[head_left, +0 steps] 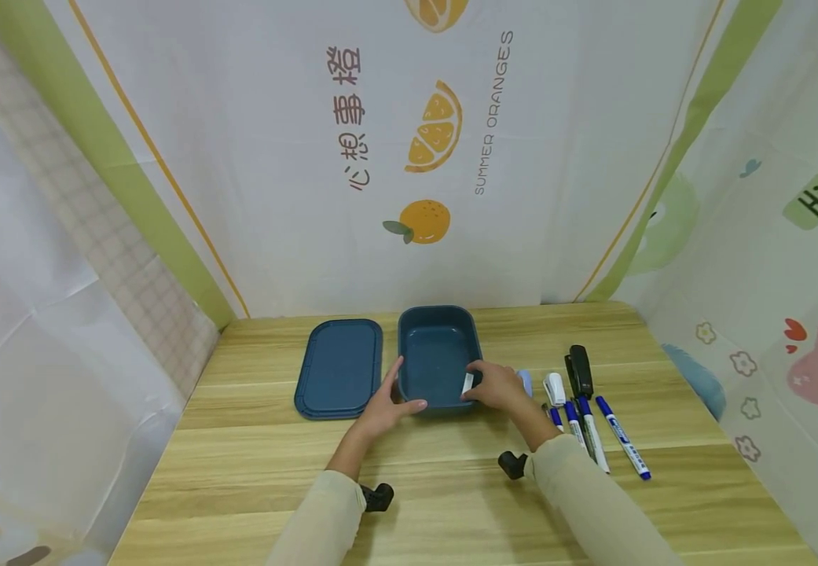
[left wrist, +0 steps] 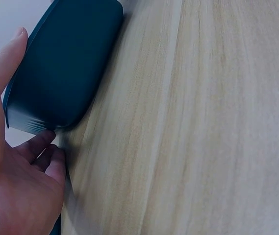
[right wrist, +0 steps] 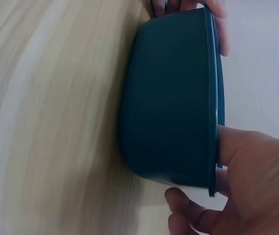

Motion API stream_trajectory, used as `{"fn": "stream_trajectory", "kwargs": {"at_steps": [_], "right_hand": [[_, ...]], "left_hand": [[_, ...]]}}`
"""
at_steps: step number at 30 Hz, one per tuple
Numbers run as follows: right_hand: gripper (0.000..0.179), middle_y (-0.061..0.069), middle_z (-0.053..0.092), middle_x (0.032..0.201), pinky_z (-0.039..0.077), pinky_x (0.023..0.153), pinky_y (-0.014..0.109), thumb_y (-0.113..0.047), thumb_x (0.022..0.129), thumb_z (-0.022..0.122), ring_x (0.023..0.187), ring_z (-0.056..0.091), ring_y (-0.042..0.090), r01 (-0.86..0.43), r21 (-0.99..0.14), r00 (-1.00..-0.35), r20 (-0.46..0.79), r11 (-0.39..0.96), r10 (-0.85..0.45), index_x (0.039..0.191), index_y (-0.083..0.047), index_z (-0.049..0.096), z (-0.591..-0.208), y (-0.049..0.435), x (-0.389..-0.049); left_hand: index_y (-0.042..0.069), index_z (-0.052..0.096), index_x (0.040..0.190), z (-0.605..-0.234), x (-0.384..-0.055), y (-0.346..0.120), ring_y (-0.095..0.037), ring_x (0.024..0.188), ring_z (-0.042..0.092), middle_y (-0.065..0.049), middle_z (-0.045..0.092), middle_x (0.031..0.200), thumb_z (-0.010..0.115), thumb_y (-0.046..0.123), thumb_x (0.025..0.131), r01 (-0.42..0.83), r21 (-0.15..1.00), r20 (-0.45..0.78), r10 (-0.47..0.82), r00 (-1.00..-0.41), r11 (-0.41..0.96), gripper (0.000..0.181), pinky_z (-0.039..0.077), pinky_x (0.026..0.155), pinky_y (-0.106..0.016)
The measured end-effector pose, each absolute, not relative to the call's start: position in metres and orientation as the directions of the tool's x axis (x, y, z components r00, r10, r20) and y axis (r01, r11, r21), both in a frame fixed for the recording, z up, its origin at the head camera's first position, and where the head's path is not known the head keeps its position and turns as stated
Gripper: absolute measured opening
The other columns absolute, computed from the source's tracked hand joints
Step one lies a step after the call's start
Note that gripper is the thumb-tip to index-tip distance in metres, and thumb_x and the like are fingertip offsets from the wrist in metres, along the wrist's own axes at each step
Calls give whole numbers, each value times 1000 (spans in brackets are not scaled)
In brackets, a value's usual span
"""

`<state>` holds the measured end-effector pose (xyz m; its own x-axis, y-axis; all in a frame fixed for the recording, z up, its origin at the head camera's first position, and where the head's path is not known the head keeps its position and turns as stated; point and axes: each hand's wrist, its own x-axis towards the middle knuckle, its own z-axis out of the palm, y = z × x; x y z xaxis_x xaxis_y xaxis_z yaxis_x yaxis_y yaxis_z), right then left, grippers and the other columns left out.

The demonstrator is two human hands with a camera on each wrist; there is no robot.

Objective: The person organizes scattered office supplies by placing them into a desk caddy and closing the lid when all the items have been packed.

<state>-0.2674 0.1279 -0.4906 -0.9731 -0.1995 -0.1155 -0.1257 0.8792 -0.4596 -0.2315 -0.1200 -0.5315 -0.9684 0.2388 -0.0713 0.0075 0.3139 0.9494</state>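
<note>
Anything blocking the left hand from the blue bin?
Nothing visible. The left hand is right at the blue bin, by its near left corner. The blue lid lies left of the bin, not between them.

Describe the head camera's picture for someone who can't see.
A person's left hand and right hand touch an open blue box on a wooden table. A matching lid lies to its left; markers and a black stapler lie right.
</note>
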Motion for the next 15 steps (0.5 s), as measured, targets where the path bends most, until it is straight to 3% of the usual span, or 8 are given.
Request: {"fn": "stream_trajectory", "kwargs": {"at_steps": [6,15], "right_hand": [[60,16,63,124,44,85,56,-35,74,84,110,56,43,-107,-403,-976,-133,909,-173,126,-14,64,-493,125,-270],[59,17,62,126,45,89,53,-32,74,84,113,56,39,-110,-428,-973,-138,897,-185,127,-13,64,-497,122,-273]], "left_hand": [[22,8,158,-532,-233,-119,-46,140,23,-26,17,156,76,29,86,4,953,-74,244,-967,302,99,30,104,-61],[27,11,158,-532,-231,-119,-43,140,25,-23,21,156,75,27,88,-3,945,-80,221,-972,328,95,30,105,-60]]}}
